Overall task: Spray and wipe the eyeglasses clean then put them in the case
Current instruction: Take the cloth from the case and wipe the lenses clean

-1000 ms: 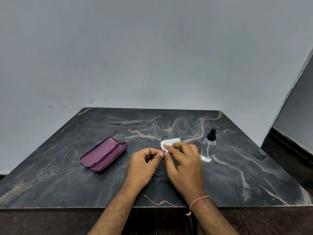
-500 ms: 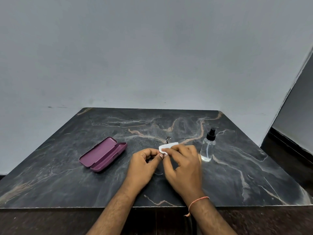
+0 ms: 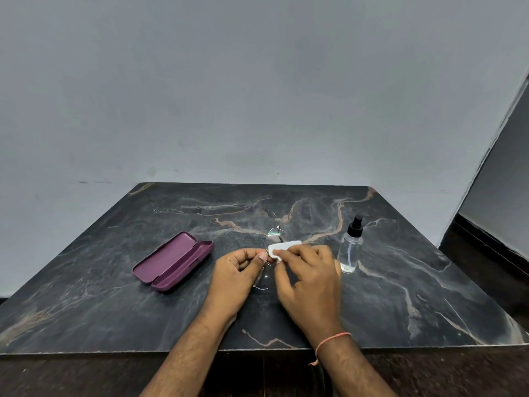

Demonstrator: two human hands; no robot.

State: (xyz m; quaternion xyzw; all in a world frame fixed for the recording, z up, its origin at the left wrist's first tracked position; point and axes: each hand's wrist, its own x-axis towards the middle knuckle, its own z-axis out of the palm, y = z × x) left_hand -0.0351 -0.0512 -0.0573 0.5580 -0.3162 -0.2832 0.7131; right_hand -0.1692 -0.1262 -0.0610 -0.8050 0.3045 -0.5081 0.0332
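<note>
Glasses [image 3: 273, 239] held for wiping
Left hand [image 3: 237, 275] pinches thin, clear-lensed frame; right hand [image 3: 310, 277] pinches white cloth [image 3: 282, 249] against it.

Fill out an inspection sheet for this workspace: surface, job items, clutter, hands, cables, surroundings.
Surface: dark marble table.
Job's things: eyeglasses held above the table; white cloth on them; purple case open, left; spray bottle upright, right.
Clutter: nothing seen.
Grippers: left hand pinches the eyeglasses; right hand pinches the cloth.
Cables: nothing seen.
Surroundings: grey wall behind.
</note>
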